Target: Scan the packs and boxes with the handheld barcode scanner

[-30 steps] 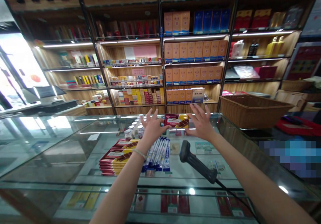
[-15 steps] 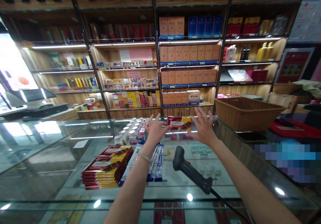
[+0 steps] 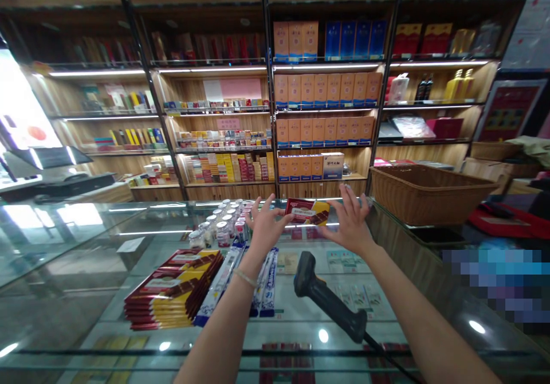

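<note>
My left hand (image 3: pixel 267 226) pinches the left end of a red and yellow chocolate bar (image 3: pixel 307 212), held up above the glass counter. Close to the bar's right end is my right hand (image 3: pixel 350 223), its fingers spread and the thumb by the lower corner; whether it touches the wrapper I cannot tell. Below the hands a black barcode scanner (image 3: pixel 329 298) lies on the glass, its cable running toward me. Left of my left forearm sits a stack of similar chocolate bars (image 3: pixel 172 289). Blue and white packets (image 3: pixel 221 283) lie beside the stack, partly hidden by that forearm.
Several small lidded jars (image 3: pixel 223 232) stand in rows behind the packets. A brown wicker basket (image 3: pixel 429 195) is on the right side of the counter. Beyond the glass counter (image 3: pixel 141 269), wall shelves hold boxes (image 3: pixel 324 132) and bottles (image 3: pixel 459 86).
The bar stays in my left hand, tilted slightly more. My right hand's fingers have come a little away from its right end. The camera view has shifted slightly.
</note>
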### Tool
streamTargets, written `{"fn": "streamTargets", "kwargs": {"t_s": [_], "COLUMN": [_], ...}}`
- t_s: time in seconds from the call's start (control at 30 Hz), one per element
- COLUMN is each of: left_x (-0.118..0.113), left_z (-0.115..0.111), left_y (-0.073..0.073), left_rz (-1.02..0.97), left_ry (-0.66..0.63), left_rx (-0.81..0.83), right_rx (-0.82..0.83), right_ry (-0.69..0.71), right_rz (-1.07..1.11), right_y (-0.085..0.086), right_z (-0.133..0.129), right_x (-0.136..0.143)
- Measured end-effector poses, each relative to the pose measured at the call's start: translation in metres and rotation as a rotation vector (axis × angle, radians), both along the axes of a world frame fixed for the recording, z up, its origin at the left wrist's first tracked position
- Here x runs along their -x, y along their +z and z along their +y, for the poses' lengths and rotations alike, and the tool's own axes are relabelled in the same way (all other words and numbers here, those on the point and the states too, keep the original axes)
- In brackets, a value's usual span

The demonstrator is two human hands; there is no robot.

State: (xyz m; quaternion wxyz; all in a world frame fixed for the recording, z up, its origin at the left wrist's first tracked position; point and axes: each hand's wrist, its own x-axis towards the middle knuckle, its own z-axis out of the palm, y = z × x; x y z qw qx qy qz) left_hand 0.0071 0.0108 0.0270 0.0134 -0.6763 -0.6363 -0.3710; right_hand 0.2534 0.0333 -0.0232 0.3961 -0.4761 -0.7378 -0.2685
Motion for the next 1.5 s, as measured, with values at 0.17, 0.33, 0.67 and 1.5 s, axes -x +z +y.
{"fn": "streamTargets", "kwargs": {"t_s": [0.17,0.33,0.67,1.5], "left_x": [-0.001,0.000,-0.004,-0.021], "left_z": [-0.001,0.006,-0.014,-0.013], "left_y": [-0.001,-0.014,-0.023,-0.041], "left_rz": [-0.045,0.001,0.464,0.452], "left_ry": [-0.032,-0.001,-0.062,-0.132], "left_rx": [0.010,-0.079,-0.442,-0.478], "right_rx": [-0.040,-0.126,-0.204,-0.200], "right_ry": [0.002,0.033,-0.001,0.214], "right_rz": [0.019,0.031,-0.054,-0.081], "right_y": [-0.004,-0.006,0.001,0.010], "right_z": [-0.001,-0.005,-0.016,-0.047], "right_x": [0.000,-0.001,0.002,0.042]}}
